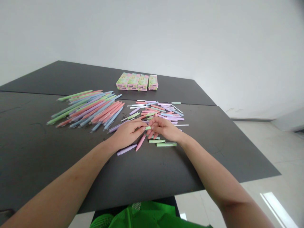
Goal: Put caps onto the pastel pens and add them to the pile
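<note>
A short light green pen part [148, 128] spans the gap between my two hands. My left hand [127, 134] pinches its left end with thumb and fingers. Closed on its right end is my right hand [165, 128], with the fingers curled and partly hidden. Just below the hands lie a pink pen barrel [141, 143], a purple pen barrel [127, 149], a light green barrel [156, 141] and a green pen piece with a clear part [166, 144]. Behind the hands spreads a loose heap of pen parts [163, 110] in pastel colours, with thin white refills [138, 105] among them.
To the left is a large pile of pastel pens [95, 109]. Several small pink and green boxes [137, 82] stand in a row farther back. The dark table [71, 158] has a seam across it and ends at a right edge above a tiled floor [273, 148].
</note>
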A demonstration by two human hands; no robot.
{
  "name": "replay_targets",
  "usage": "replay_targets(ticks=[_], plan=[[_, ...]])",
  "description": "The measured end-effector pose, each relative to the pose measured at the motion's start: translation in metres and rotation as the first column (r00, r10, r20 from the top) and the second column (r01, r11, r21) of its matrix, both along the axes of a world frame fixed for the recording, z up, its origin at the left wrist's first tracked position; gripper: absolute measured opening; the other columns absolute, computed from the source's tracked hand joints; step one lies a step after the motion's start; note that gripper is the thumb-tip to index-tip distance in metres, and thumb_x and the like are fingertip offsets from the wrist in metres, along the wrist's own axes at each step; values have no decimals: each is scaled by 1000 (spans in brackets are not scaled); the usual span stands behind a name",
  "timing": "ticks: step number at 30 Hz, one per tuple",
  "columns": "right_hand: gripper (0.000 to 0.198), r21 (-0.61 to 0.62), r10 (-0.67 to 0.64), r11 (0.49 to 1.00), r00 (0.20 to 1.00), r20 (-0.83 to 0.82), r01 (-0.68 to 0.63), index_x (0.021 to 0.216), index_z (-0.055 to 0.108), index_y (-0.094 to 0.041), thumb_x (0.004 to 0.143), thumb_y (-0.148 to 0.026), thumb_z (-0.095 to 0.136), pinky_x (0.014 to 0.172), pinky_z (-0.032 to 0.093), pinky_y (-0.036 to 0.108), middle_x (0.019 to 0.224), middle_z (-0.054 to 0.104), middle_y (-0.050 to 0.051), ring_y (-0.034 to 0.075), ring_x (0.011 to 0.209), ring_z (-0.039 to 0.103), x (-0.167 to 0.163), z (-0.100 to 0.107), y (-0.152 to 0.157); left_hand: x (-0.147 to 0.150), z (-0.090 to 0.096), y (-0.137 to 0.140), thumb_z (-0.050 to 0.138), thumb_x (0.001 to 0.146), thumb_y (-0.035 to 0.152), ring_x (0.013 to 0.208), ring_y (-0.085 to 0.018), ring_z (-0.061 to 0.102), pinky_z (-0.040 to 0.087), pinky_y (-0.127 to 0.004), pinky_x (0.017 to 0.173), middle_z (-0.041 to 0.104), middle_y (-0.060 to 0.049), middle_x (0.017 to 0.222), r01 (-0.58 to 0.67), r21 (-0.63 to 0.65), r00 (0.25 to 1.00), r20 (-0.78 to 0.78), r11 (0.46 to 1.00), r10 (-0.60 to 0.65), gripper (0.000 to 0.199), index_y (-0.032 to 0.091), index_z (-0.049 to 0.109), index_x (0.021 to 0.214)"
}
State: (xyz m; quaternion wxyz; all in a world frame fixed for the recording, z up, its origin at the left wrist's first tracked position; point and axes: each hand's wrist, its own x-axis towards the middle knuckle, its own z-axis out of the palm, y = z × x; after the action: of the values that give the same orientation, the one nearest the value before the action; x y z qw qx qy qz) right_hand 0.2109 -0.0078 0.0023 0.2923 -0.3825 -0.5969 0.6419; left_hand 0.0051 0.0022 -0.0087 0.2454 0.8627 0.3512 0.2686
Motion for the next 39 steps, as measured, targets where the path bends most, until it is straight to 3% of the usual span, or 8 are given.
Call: replay_targets(ticks=[12,15,19,22,25,30,35,39], plan=[[11,25,-26,999,998,50,25,90,49,-18,82,-21,57,52,49,19,73,66,0,11,62,67,1,1,1,2,-3,1,46,93,28,106,-23,61,44,-37,98,69,-7,109,32,-61,998,53,998,-29,27,20,69,104],[12,92,-127,989,988,93,119,87,49,-19,80,-23,58,48,46,19,71,66,0,11,58,64,12,8,6,3,-2,1,47,91,31,102,-22,62,47,-37,95,69,-8,106,-6,-115,996,93,993,17,28,19,69,104],[8,287,-420,883,899,127,372,83,53,-19,77,-21,58,44,39,20,66,64,-1,9,50,55,35,14,20,3,1,0,52,89,36,89,-21,65,53,-35,83,68,-9,105,-83,-235,973,191,968,130,31,17,68,107],[6,437,-533,796,828,174,420,81,58,-18,76,-20,58,50,40,22,67,63,-1,10,53,52,46,12,25,2,4,1,54,87,40,81,-19,65,54,-34,78,69,-8,99,-106,-321,955,231,941,187,35,16,67,109],[9,581,-509,766,812,285,276,82,66,-18,78,-18,58,60,42,26,72,66,1,12,60,54,39,8,22,1,4,3,56,85,48,80,-19,65,55,-34,79,70,-6,91,-119,-384,929,283,916,239,42,15,67,109],[17,699,-342,708,817,464,-100,88,72,-19,83,-13,57,75,44,30,87,71,5,17,78,62,8,1,10,0,6,6,58,84,55,82,-20,66,54,-35,83,72,-6,90,-155,-419,885,343,895,314,47,16,67,108],[15,717,-300,604,733,610,-349,90,73,-17,87,-18,59,89,42,34,94,71,9,22,95,62,-18,-7,13,0,11,4,55,87,52,87,-20,65,52,-32,83,72,-6,101,-156,-386,861,399,909,317,43,19,69,110],[13,678,-339,586,625,703,-445,90,72,-16,87,-21,60,93,39,38,95,70,10,24,97,61,-30,-5,14,-1,10,5,56,87,49,84,-19,63,50,-31,80,70,-5,91,-155,-396,832,442,905,336,39,17,68,105]])
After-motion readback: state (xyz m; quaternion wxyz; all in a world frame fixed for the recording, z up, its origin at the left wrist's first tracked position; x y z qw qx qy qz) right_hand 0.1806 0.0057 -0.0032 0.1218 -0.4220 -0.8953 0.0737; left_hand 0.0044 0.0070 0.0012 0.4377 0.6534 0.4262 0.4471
